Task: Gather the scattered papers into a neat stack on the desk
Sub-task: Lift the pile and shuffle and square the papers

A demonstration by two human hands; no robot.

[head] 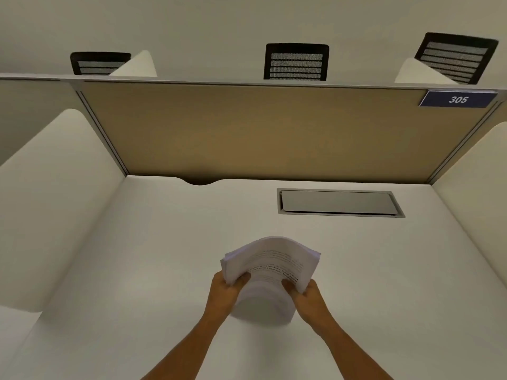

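A thick bundle of white printed papers is held above the white desk, near its middle front. The sheets bow upward in an arch, with lines of black text on the top page. My left hand grips the bundle's left edge, thumb on top. My right hand grips the right edge the same way. The lower part of the bundle hangs blurred between my wrists. No loose sheets lie on the desk in view.
A grey metal cable hatch is set in the desk at the back right. A tan partition closes the back, white side panels flank the desk. A blue "305" sign hangs top right. Black chairs stand beyond.
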